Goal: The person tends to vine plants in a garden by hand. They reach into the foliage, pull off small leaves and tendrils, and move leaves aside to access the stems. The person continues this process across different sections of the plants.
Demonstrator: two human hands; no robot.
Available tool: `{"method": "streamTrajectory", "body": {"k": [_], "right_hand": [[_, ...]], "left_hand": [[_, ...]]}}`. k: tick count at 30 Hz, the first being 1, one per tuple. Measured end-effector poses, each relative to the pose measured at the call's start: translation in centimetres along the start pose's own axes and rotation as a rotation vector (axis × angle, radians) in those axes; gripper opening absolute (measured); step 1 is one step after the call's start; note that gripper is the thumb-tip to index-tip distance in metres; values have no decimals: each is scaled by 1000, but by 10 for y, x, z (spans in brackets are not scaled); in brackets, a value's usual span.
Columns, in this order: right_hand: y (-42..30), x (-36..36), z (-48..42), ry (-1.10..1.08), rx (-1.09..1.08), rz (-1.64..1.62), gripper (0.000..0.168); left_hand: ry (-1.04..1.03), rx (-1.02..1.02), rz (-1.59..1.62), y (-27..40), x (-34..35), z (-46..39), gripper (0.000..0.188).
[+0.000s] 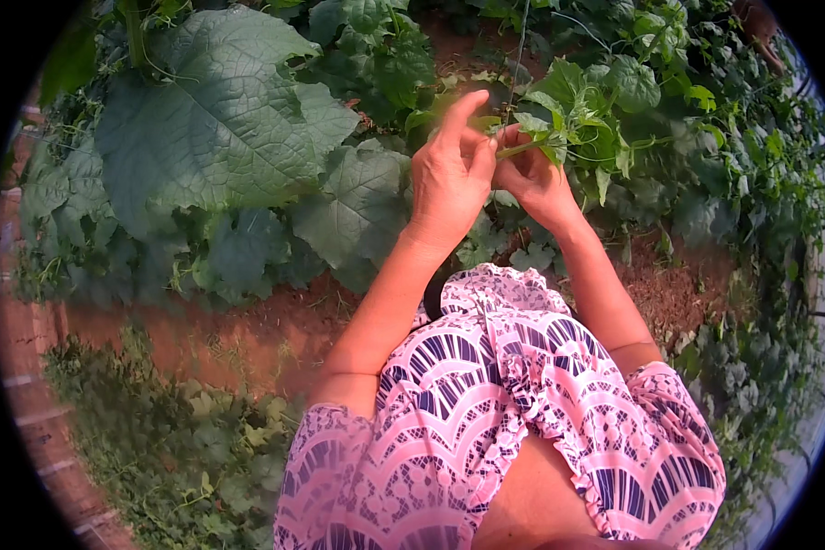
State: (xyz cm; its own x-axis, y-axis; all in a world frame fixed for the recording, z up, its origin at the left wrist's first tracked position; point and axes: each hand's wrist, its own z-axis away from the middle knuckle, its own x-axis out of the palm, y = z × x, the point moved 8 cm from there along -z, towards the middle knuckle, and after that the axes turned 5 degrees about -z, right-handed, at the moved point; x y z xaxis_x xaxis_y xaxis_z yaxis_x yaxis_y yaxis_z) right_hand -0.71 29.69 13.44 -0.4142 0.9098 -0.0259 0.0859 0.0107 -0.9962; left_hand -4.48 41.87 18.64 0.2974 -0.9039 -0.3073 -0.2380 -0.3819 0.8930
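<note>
Both my hands meet at a green vine stem (520, 149), close to a thin hanging string (519, 62). My left hand (454, 168) has its index finger raised and its thumb near the stem's left end; whether it pinches the stem or the string is not plain. My right hand (533, 179) is closed around the stem, its fingertips partly hidden behind it. To the right of my hands the leafy vine tip (577, 130) spreads out, with young leaves and curling tendrils.
A large broad leaf (213, 117) stands out at the upper left, with more leaves (357, 203) below it. Dense vines (715, 158) fill the right side. A strip of reddish soil (247, 337) runs behind my arms, and low plants (192, 454) grow at the lower left.
</note>
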Motion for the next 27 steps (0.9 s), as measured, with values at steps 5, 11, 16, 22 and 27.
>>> {"method": "streamTrajectory", "body": {"k": [5,11,16,22,27], "right_hand": [[33,5,8,76,93,-302,14],[-5,0,24,-134,184,400,23],[-93,18,54,-497,-24,591,53],[-153,14,-9,-19,-334,331,28],[-146,-7,-9,133,-385,13,17]], "left_hand": [[-20,-6,106,-10,10,6,17],[-83,-63,131,-21,10,-2,14],[-100,-98,77,-17,8,-7,14],[-177,-20,-157,8,16,-9,20],[155,103,77,4,-8,-4,18]]}}
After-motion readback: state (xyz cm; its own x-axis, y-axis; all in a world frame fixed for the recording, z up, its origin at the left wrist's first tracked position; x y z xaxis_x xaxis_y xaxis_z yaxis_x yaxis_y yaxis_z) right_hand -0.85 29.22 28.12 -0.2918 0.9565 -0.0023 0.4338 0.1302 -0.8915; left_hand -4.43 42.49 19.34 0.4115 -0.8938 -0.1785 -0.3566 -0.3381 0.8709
